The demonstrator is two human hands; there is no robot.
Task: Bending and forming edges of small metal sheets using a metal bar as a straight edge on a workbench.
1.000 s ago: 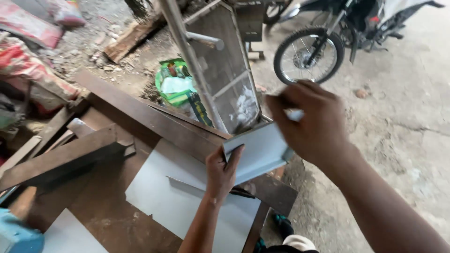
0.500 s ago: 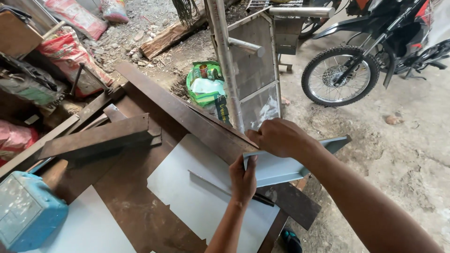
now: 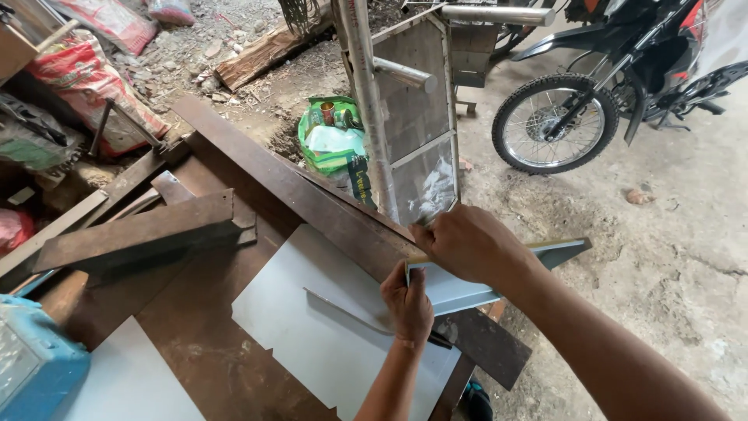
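Gripping a pale angled metal piece (image 3: 499,277) at the rusty workbench's (image 3: 195,343) right edge. Right hand (image 3: 467,245) fingers curled over it, apparently steadying; left hand (image 3: 407,300) fingers wrapped beneath, bracing.

Both hands crowd the near right corner of the rusty steel table (image 3: 234,374), the left hand (image 3: 408,306) under the right hand (image 3: 467,243), gripping a grey metal strip (image 3: 499,277); just behind them a mesh frame (image 3: 413,117) on a steel post (image 3: 366,109) blocks reach forward; a heavy rusty bar (image 3: 140,234) lies across the left side; the pale sheet (image 3: 312,327) offers flat open room; a blue box (image 3: 35,366) fills the near left corner; bare ground opens rightward before the motorbike (image 3: 608,86).
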